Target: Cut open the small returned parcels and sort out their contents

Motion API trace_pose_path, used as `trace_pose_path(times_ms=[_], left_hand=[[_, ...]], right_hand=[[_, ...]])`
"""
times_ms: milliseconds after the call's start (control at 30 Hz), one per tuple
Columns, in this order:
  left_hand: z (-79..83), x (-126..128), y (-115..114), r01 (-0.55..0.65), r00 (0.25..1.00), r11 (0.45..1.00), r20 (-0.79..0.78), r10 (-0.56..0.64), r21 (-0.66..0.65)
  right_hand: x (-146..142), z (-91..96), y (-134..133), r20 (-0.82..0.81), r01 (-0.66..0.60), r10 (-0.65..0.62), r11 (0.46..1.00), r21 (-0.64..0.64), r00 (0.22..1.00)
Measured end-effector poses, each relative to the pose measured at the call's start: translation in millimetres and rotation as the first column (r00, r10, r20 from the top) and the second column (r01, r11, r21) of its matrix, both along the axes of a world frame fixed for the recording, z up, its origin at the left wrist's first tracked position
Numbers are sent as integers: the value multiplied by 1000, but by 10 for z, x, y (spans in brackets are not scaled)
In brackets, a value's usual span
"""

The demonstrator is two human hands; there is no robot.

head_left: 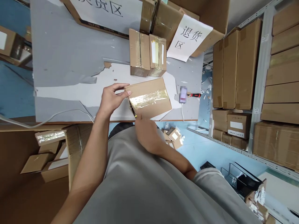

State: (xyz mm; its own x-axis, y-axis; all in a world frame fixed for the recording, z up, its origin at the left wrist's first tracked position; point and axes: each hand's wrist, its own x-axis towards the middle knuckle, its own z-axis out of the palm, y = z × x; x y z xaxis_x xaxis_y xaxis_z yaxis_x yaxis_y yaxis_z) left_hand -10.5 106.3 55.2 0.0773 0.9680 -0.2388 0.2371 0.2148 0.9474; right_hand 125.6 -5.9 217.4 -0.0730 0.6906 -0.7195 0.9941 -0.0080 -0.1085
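Observation:
A small cardboard box (150,98) sealed with shiny clear tape rests at the near edge of the grey table (65,53). My left hand (112,98) grips the box's left end, fingers curled over its top corner. My right hand (146,133) is closed at the box's near lower edge, and something small and yellow shows at its fingertips; I cannot make out what it is. Two taped cardboard boxes (147,53) stand side by side further back on the table.
A phone (182,95) and a red-handled tool (194,95) lie at the table's right edge. Large cartons with paper signs (190,37) line the back. A metal shelf (259,77) full of boxes stands right. An open carton (51,152) of small boxes sits at lower left.

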Motion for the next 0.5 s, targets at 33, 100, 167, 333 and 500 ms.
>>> trace_pose_path(times_ms=[33,100,167,333,500], left_hand=[[0,-3,-1,3,1000,1000,2,-3,-6],[-8,-18,-8,-1,1000,1000,17,1,-6],[-26,-44,-21,-1,1000,1000,29,1,5],[21,-37,-77,1,998,996,-58,4,85],[356,464,-205,116,957,935,-289,-15,336]], right_hand=[[37,20,-25,9,5,-5,1000,-25,1000],[149,59,-56,6,27,-27,999,-30,1000],[321,82,-58,2,76,-76,997,8,997],[981,-5,33,53,355,-371,913,200,927],[1568,-229,101,5,510,-542,793,333,840]])
